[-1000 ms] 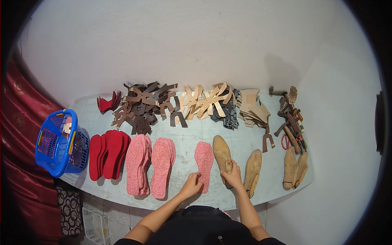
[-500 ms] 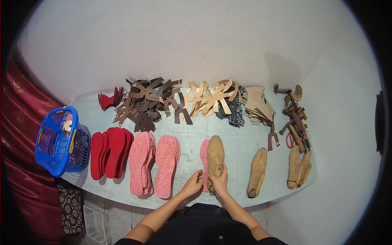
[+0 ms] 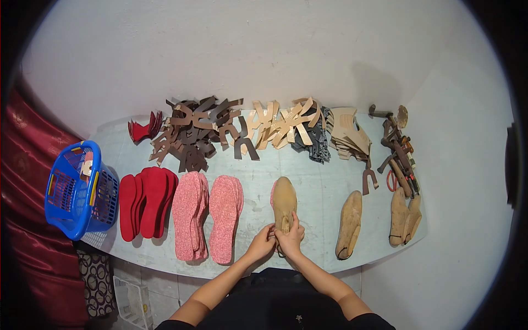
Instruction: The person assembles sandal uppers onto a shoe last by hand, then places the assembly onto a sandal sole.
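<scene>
A tan shoe last lies over a pink speckled insole, of which only a thin strip shows at the left edge. My right hand is closed on the heel end of the last, its fingers on the right side. My left hand is at the left of the heel with its fingers curled in; whether they grip the last or the insole under it is hidden. A dark loop hangs at the heel, between the hands.
Pink insole stacks and red insole stacks lie left, beside a blue basket. Behind are brown straps, cream straps and beige pieces. Right are another last, paired lasts and tools.
The last has turned slightly and now covers most of the pink insole. My left hand has moved right to the heel, and my right hand has shifted slightly left and down.
</scene>
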A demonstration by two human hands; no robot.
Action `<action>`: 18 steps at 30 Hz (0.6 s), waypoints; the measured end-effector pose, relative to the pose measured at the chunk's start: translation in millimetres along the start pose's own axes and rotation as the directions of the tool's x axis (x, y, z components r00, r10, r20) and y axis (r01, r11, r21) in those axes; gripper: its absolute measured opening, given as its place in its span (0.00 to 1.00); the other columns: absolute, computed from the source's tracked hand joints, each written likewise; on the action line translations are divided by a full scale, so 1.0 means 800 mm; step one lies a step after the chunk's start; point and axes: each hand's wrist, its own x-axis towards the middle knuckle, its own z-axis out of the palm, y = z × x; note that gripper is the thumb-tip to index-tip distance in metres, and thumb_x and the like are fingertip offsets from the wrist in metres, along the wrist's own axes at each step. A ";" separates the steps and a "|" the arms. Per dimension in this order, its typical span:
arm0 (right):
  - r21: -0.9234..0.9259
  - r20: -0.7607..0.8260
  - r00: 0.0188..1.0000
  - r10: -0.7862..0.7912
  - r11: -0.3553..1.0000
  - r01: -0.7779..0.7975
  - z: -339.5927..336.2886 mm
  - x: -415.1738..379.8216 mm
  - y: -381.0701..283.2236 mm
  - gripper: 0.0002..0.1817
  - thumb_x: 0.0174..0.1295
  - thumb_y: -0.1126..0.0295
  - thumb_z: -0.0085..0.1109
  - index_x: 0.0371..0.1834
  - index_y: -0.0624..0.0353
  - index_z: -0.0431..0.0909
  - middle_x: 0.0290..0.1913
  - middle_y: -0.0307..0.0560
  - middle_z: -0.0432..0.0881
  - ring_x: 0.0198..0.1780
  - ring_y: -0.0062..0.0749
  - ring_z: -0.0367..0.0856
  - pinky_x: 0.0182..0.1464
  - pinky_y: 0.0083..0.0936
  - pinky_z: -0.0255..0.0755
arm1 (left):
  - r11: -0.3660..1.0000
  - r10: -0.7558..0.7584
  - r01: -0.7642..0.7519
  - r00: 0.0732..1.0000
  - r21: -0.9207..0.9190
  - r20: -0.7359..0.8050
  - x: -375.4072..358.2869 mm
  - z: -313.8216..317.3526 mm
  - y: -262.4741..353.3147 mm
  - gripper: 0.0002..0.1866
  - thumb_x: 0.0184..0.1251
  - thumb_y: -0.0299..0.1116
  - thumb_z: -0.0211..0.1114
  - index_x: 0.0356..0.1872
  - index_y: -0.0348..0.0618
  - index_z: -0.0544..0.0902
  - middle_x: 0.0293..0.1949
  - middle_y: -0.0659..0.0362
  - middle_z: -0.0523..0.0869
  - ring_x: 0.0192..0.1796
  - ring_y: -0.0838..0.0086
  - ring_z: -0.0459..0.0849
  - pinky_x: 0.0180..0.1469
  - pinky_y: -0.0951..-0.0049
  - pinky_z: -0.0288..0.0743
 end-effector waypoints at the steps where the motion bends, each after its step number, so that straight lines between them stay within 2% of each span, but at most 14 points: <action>1: -0.003 0.006 1.000 0.005 1.000 -0.005 -0.001 0.001 0.002 0.45 0.41 0.60 0.62 0.64 0.52 0.49 0.52 0.63 0.57 0.54 0.53 0.53 0.58 0.42 0.47 | 1.000 -0.008 0.008 1.000 -0.003 -0.001 -0.001 0.001 0.000 0.26 0.53 0.20 0.47 0.57 0.31 0.59 0.49 0.48 0.72 0.51 0.68 0.73 0.52 0.74 0.68; 3: -0.037 -0.025 0.990 -0.141 0.990 0.140 -0.004 0.005 0.008 0.44 0.41 0.57 0.61 0.63 0.53 0.50 0.52 0.64 0.55 0.55 0.53 0.51 0.58 0.43 0.46 | 1.000 0.026 -0.026 0.999 0.000 -0.029 -0.005 0.003 0.005 0.24 0.54 0.21 0.48 0.55 0.32 0.62 0.47 0.49 0.73 0.50 0.68 0.74 0.51 0.73 0.69; 4: -0.014 0.001 0.991 -0.137 0.990 0.137 -0.010 0.004 0.007 0.40 0.44 0.58 0.59 0.61 0.55 0.54 0.52 0.62 0.57 0.56 0.51 0.53 0.58 0.40 0.48 | 1.000 0.016 -0.016 1.000 0.000 -0.027 -0.008 0.002 0.009 0.24 0.54 0.21 0.48 0.55 0.32 0.62 0.47 0.49 0.73 0.50 0.68 0.74 0.51 0.73 0.69; 5: -0.015 0.004 0.992 -0.127 0.992 0.127 -0.018 0.006 0.015 0.40 0.44 0.58 0.59 0.61 0.55 0.54 0.52 0.62 0.57 0.56 0.51 0.53 0.58 0.40 0.48 | 0.999 0.013 -0.011 0.999 0.046 -0.040 -0.012 0.002 0.012 0.22 0.55 0.21 0.50 0.53 0.33 0.64 0.45 0.50 0.73 0.48 0.69 0.74 0.49 0.74 0.69; 7: 0.210 0.186 0.969 -0.163 0.970 0.123 -0.038 0.008 0.022 0.34 0.48 0.64 0.55 0.60 0.61 0.56 0.50 0.56 0.57 0.52 0.39 0.57 0.57 0.29 0.54 | 0.996 0.005 -0.001 0.999 0.090 -0.046 -0.019 0.004 0.010 0.20 0.55 0.22 0.51 0.51 0.34 0.65 0.44 0.52 0.73 0.46 0.71 0.74 0.48 0.74 0.69; 8: 0.245 0.250 0.959 -0.134 0.967 0.071 -0.053 -0.002 0.018 0.30 0.50 0.68 0.53 0.58 0.62 0.58 0.50 0.53 0.59 0.51 0.34 0.61 0.54 0.24 0.59 | 0.993 0.024 -0.020 0.999 0.120 -0.033 -0.021 0.003 0.007 0.18 0.55 0.23 0.52 0.49 0.34 0.67 0.42 0.53 0.73 0.44 0.72 0.75 0.46 0.75 0.69; 9: 0.243 0.253 0.959 -0.130 0.968 0.067 -0.062 -0.008 0.017 0.30 0.50 0.68 0.53 0.58 0.62 0.58 0.50 0.53 0.59 0.51 0.34 0.61 0.54 0.24 0.59 | 0.988 0.044 -0.040 0.999 0.150 -0.022 -0.023 0.003 0.004 0.16 0.56 0.24 0.54 0.47 0.34 0.68 0.39 0.54 0.74 0.42 0.74 0.75 0.44 0.76 0.70; 10: 0.254 0.335 0.938 -0.092 0.967 0.005 -0.070 -0.013 0.020 0.31 0.49 0.70 0.54 0.58 0.62 0.57 0.48 0.52 0.60 0.50 0.33 0.63 0.53 0.24 0.61 | 0.988 0.039 -0.035 0.999 0.149 -0.023 -0.024 0.004 0.002 0.16 0.56 0.24 0.54 0.47 0.34 0.68 0.39 0.54 0.74 0.42 0.74 0.75 0.44 0.76 0.70; 11: 0.260 0.416 0.908 -0.056 0.964 -0.059 -0.073 -0.017 0.023 0.32 0.48 0.72 0.55 0.59 0.61 0.56 0.47 0.51 0.62 0.49 0.32 0.66 0.51 0.24 0.63 | 0.994 0.021 -0.022 1.000 0.109 0.008 -0.026 0.005 -0.001 0.15 0.55 0.24 0.55 0.45 0.34 0.69 0.39 0.54 0.74 0.41 0.74 0.75 0.44 0.77 0.70; 12: 0.260 0.419 0.906 -0.053 0.963 -0.064 -0.071 -0.022 0.028 0.32 0.48 0.72 0.55 0.59 0.61 0.56 0.47 0.51 0.62 0.49 0.32 0.66 0.51 0.24 0.63 | 0.997 0.006 -0.008 0.999 0.071 0.039 -0.028 0.005 -0.004 0.14 0.55 0.25 0.56 0.44 0.34 0.69 0.38 0.55 0.74 0.40 0.75 0.75 0.43 0.77 0.70; 14: 0.379 0.479 0.877 -0.042 0.911 -0.163 -0.066 -0.027 0.040 0.36 0.45 0.77 0.56 0.60 0.61 0.51 0.44 0.49 0.65 0.46 0.30 0.70 0.47 0.24 0.67 | 0.996 0.007 -0.009 1.000 0.086 0.020 -0.029 0.008 -0.008 0.14 0.55 0.26 0.57 0.42 0.34 0.69 0.36 0.55 0.74 0.38 0.76 0.75 0.42 0.77 0.71; 18: 0.285 0.445 0.893 -0.074 0.956 -0.063 -0.058 -0.026 0.044 0.39 0.44 0.78 0.58 0.61 0.61 0.47 0.43 0.48 0.66 0.45 0.29 0.70 0.45 0.24 0.68 | 0.993 0.005 -0.001 1.000 0.118 -0.030 -0.028 0.011 -0.011 0.12 0.55 0.27 0.59 0.39 0.34 0.70 0.33 0.57 0.75 0.36 0.76 0.75 0.41 0.78 0.71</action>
